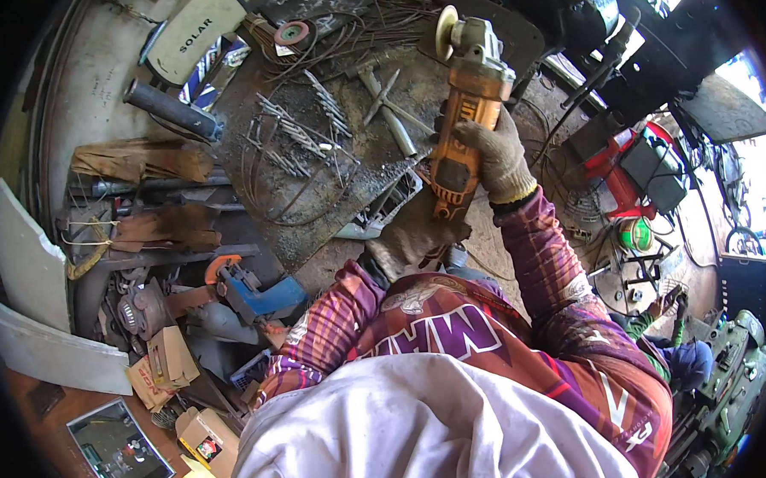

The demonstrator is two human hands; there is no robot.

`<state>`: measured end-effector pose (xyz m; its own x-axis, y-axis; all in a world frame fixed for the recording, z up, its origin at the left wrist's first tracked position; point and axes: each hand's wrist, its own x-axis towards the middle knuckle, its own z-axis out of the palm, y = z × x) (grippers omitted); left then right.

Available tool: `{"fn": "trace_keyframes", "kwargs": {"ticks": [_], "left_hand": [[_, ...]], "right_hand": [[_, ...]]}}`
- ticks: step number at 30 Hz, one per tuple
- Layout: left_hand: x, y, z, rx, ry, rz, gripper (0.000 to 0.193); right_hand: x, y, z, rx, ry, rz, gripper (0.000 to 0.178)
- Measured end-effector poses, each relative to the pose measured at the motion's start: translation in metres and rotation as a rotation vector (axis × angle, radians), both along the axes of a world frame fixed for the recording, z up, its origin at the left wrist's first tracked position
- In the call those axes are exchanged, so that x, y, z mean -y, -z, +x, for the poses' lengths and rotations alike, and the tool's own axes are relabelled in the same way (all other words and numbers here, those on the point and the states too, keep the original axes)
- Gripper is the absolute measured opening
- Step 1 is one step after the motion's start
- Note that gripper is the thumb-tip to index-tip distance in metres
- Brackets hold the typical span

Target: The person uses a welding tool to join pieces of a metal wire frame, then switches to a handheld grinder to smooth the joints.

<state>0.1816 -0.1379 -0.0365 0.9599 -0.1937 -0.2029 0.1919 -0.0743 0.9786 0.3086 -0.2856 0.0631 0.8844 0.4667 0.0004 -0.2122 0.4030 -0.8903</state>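
An orange and grey angle grinder (464,129) points away from me, its pale disc (447,33) at the far end. My right hand (501,153), in a light knit glove, is wrapped round the body from the right side. My left hand (417,239), in a dark glove, closes at the grinder's near end; its fingers are partly hidden. Left of the grinder stands a dark metal worktable (301,230), with several short twisted rods (289,132) among grey chips. A hammer with a pipe handle (391,119) lies there too, a thin bar across it.
A loose grinding disc (292,34) and coiled cables (353,39) are at the back. Left are a dark pipe (172,110) and a blue metal tool (266,297). A red machine (623,169) stands right. Another person's green sleeve (648,330) shows lower right, beside a green machine (735,365).
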Motion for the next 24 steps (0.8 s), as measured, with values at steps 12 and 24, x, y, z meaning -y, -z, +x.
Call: {"fn": "trace_keyframes", "kwargs": {"ticks": [12,24], "left_hand": [[0.052,-0.073,0.036,-0.127,-0.385,-0.022,0.035],[0.105,-0.058,0.096,-0.128,-0.618,0.421,0.067]], "right_hand": [[-0.023,-0.016,0.062,-0.053,-0.141,-0.118,0.066],[-0.03,0.024,0.143,0.214,-0.26,-0.801,0.064]]}}
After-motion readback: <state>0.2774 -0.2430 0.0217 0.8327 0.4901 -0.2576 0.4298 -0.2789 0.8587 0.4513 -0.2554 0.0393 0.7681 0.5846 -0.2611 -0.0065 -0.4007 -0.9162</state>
